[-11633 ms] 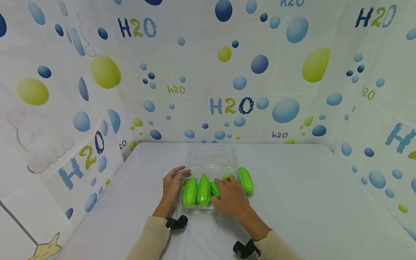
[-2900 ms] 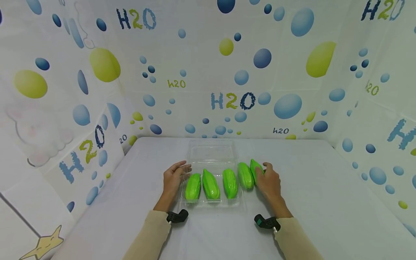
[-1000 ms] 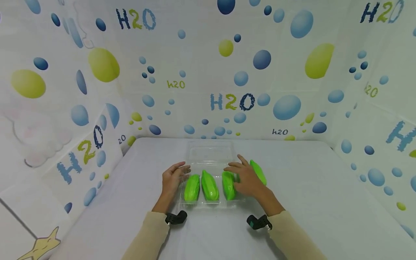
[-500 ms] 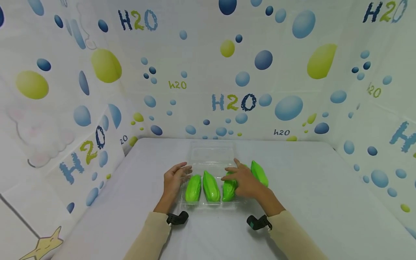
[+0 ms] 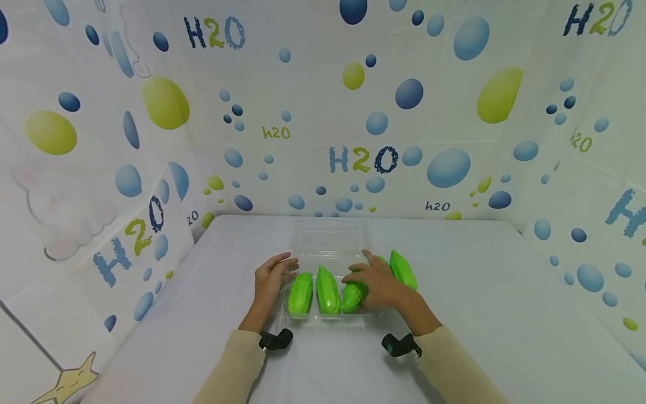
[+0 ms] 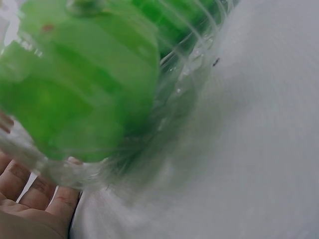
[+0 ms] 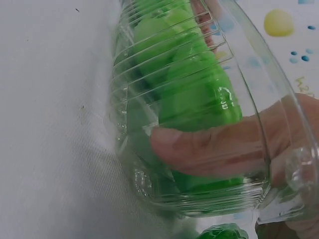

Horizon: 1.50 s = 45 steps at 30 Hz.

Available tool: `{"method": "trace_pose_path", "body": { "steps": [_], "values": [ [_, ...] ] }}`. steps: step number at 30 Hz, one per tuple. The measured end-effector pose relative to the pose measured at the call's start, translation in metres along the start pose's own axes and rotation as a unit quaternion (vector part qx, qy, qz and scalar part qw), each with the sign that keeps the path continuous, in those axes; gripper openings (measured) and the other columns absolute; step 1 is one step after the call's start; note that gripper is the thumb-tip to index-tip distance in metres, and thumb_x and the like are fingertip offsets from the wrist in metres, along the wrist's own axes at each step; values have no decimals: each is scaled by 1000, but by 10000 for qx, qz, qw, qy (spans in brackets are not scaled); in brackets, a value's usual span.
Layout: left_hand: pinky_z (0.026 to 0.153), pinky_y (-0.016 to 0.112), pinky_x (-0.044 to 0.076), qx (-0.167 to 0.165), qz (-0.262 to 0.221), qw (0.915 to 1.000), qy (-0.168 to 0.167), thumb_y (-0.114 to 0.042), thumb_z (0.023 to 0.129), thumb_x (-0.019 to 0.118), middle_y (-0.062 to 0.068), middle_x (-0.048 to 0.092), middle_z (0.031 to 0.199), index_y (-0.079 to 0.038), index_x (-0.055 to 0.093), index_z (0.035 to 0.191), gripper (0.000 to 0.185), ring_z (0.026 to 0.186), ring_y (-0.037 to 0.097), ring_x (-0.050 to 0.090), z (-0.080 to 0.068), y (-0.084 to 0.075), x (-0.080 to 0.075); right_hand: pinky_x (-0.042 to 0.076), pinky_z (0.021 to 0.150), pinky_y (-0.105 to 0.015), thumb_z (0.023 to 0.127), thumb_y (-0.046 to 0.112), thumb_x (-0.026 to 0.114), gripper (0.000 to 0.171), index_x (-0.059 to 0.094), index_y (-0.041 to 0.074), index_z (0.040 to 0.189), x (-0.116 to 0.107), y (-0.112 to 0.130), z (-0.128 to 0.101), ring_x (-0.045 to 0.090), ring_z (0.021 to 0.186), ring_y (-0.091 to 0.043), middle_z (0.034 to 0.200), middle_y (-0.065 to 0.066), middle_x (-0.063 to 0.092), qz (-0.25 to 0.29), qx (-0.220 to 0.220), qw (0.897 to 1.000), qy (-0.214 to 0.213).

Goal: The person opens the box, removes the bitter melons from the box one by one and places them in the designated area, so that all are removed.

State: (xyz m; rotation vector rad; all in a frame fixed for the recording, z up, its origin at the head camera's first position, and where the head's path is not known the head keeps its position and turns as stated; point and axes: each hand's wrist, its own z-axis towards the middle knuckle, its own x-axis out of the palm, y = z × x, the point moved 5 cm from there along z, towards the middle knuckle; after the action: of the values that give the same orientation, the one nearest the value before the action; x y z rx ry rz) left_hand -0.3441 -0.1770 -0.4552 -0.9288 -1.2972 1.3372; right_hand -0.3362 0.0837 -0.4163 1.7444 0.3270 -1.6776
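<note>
A clear plastic clamshell box (image 5: 319, 317) stands on the table with its lid (image 5: 330, 238) folded back. Inside lie three shiny green ridged gourds: one at the left (image 5: 300, 294), a middle gourd (image 5: 328, 292) and a right gourd (image 5: 353, 301). My right hand (image 5: 383, 285) reaches into the box's right side and grips the right gourd; the right wrist view shows the thumb (image 7: 199, 149) across its side, seen through the clear wall. My left hand (image 5: 268, 283) rests at the box's left side, fingers loosely extended; in the left wrist view its fingers (image 6: 37, 191) lie against the wall.
Right of the box lies another green gourd (image 5: 403, 270), with one more gourd (image 5: 383, 260) mostly hidden behind my right hand. A white cloth covers the table (image 5: 464, 292). Walls printed with bubbles (image 5: 446, 168) close off the back and sides.
The right hand has left the outer gourd and moved left into the box. The right gourd inside now tilts, its near end shifted left beside the middle one. My left hand stays put.
</note>
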Motion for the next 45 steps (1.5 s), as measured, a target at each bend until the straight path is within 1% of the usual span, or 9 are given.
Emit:
{"method": "trace_pose_path", "body": {
  "steps": [3,9,12,16,19,26,31,40,45],
  "values": [
    [96,42,58,-76,-48,10000,35,-1,99,48,25,67,126,7,58,135,38,116,41,66,-2,-4,0,16,122,-67,66,22,95,67,70,24,129,0,0,-1,13,153,-47,147,-9,56,104,36,9999,-34],
    [97,50,56,-28,-12,9999,135,3,98,47,30,66,125,8,60,131,36,116,46,64,-13,-26,4,17,121,-68,70,26,94,68,67,21,133,-2,-2,-3,14,153,-46,145,-10,57,353,-35,9991,-228],
    [96,46,58,31,11,9999,129,1,99,48,28,67,125,7,61,131,35,114,43,66,-11,-22,3,16,121,-69,74,28,91,67,65,19,135,-2,-3,-4,14,153,-46,144,-10,59,527,-126,9979,-348],
    [96,47,57,0,22,9999,114,0,99,49,28,67,124,7,61,131,35,115,44,66,-11,-21,3,16,120,-70,77,28,89,64,64,17,136,0,-5,-6,14,153,-45,142,-7,60,716,-171,9962,-460],
    [97,49,56,-28,33,9999,121,2,98,49,29,67,124,8,61,131,35,115,46,65,-14,-26,4,17,120,-69,79,28,88,64,64,17,136,0,-6,-7,14,154,-44,142,-6,61,817,-149,9952,-514],
    [96,42,58,-36,-44,10000,29,0,98,49,25,67,126,7,58,135,39,116,40,66,-4,-6,0,17,121,-69,81,31,85,63,61,16,138,0,-8,-8,14,154,-41,145,-4,59,1057,-96,9923,-642],
    [96,42,58,37,-89,10000,24,-1,98,50,24,67,128,6,58,136,40,116,39,67,-2,-2,1,19,120,-69,85,33,82,64,59,14,141,-1,-9,-9,15,154,-40,148,-6,56,1245,7,9896,-723],
    [95,40,59,48,-100,9999,9,0,98,49,25,67,127,6,59,135,39,115,39,67,-2,-1,0,33,117,-63,90,36,76,64,54,10,145,-7,-14,-8,35,147,-40,154,-20,46,1673,321,9776,-1237],
    [93,39,60,89,-25,10000,-1,0,97,49,26,67,126,7,60,133,38,113,39,68,-3,-3,0,41,114,-56,92,38,75,66,50,9,147,-10,-15,-10,46,139,-35,150,-17,50,1762,332,9716,-1541]
  ]
}}
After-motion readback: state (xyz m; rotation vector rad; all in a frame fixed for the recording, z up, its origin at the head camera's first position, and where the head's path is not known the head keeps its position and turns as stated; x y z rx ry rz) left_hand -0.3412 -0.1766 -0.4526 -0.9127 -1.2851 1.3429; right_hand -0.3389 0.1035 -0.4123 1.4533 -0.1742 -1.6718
